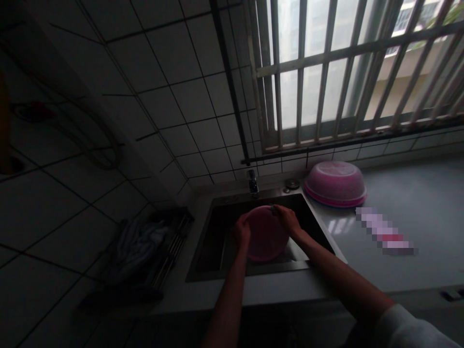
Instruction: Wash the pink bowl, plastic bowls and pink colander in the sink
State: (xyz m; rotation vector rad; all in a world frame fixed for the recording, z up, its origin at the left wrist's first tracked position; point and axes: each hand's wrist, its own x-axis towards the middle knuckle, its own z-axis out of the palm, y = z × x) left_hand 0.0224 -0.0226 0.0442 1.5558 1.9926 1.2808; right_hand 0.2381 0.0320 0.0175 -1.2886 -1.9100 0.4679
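A round pink basin (266,238) is tilted inside the steel sink (207,241), between my two hands. My left hand (242,231) grips its left rim, thumb on the near side. At the upper right rim, my right hand (287,218) is closed on the basin, and something small and greyish shows by its fingertips, too dim to name. Behind the basin stands the chrome faucet (253,182).
An upside-down pink basin (336,182) sits on the counter right of the sink. Beside it lies a blurred-out pinkish item (386,232). A dark rack (170,256) with grey cloth (141,244) stands at the left. A barred window (326,72) is behind.
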